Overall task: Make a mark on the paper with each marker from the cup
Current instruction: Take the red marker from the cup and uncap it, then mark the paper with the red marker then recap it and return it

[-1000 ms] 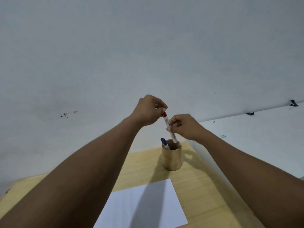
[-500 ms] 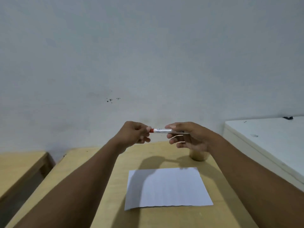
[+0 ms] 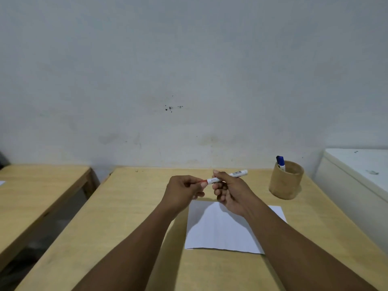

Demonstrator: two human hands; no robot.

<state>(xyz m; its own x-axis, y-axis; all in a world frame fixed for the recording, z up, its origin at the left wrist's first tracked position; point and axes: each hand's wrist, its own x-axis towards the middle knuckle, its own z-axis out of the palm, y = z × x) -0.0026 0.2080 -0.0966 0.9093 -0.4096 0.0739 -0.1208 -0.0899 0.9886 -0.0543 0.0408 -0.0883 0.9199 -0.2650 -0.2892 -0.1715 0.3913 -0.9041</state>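
Observation:
A white marker with a red cap (image 3: 236,174) is held level above the far edge of the white paper (image 3: 218,232). My right hand (image 3: 228,190) grips its barrel. My left hand (image 3: 183,190) pinches the red cap end, which is mostly hidden by my fingers. A round wooden cup (image 3: 286,183) stands on the table at the back right, beyond the paper's corner. A blue-capped marker (image 3: 280,162) sticks up out of it.
The light wooden table (image 3: 130,217) reaches to a pale wall behind. A second wooden table (image 3: 37,185) stands to the left across a gap. A white cabinet top (image 3: 361,164) adjoins on the right.
The view has swung down and left, so the cup now shows at the right. Both hands with the red marker came down closer to the paper.

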